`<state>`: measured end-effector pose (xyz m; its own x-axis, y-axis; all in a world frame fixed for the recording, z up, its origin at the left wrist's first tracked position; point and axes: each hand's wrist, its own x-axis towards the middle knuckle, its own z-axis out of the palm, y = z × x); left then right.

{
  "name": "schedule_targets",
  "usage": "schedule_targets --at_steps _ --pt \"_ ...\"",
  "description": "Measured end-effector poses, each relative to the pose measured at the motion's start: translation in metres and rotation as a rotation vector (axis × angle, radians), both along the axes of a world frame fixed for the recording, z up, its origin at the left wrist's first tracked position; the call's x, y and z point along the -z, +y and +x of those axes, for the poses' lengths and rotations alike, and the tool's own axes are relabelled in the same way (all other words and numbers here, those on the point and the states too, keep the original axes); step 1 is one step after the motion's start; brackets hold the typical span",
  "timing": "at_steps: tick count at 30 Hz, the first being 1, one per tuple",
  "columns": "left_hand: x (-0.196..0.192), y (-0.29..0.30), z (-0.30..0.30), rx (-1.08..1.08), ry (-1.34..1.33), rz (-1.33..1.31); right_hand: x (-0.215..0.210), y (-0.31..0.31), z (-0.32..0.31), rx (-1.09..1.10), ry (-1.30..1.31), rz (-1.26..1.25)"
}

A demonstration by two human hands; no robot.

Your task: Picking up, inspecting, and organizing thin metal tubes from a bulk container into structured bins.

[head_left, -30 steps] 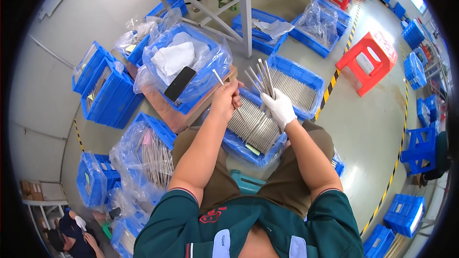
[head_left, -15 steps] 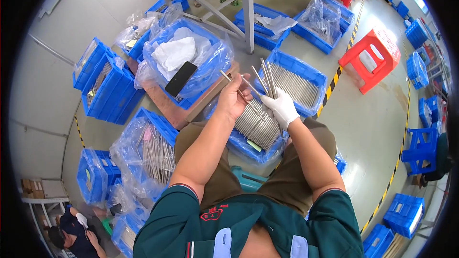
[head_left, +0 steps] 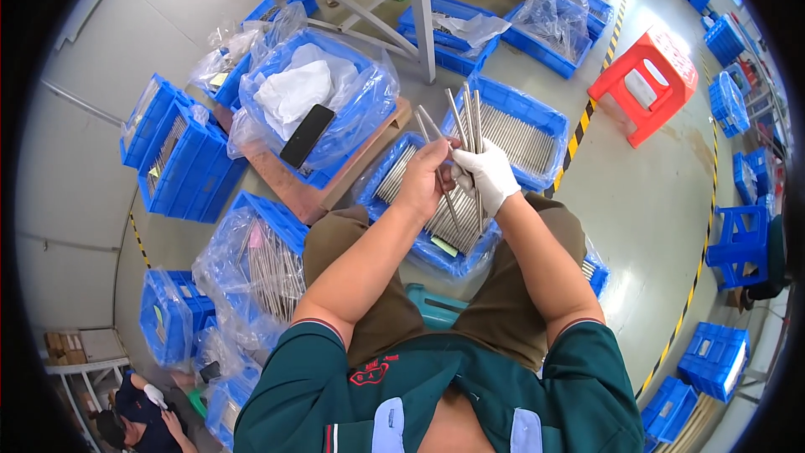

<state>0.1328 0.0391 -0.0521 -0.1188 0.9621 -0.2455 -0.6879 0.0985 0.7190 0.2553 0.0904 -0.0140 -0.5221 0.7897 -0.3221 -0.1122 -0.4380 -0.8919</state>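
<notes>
My right hand (head_left: 488, 174), in a white glove, grips a bunch of thin metal rods (head_left: 466, 122) that stick up past the fingers. My bare left hand (head_left: 428, 178) is close against it and holds a couple of the rods (head_left: 428, 127) fanned out to the left. Both hands hover over a plastic-lined blue crate (head_left: 419, 245) full of the same rods, which rests between my knees.
A second blue crate of rods (head_left: 537, 117) lies just beyond. A bagged crate with white cloth and a black phone (head_left: 305, 136) sits on a wooden board at left. More blue crates ring me; a red stool (head_left: 646, 84) stands at right. Another person (head_left: 134, 411) crouches at lower left.
Both hands have shifted slightly with the rods, and the left hand has spread a couple of rods apart from the bunch held in the gloved right hand.
</notes>
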Motion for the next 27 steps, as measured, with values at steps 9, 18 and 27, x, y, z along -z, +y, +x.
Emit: schedule_targets --at_steps 9,18,27 --pt "-0.009 0.0 0.018 -0.269 0.151 0.081 0.006 -0.006 -0.006 -0.072 0.267 -0.216" --pt "-0.017 -0.005 0.017 -0.216 0.218 0.017 0.001 -0.008 -0.011 0.041 0.02 0.072" --pt "-0.005 0.0 -0.009 0.217 -0.099 -0.057 -0.005 0.03 0.01 0.006 -0.039 -0.024"
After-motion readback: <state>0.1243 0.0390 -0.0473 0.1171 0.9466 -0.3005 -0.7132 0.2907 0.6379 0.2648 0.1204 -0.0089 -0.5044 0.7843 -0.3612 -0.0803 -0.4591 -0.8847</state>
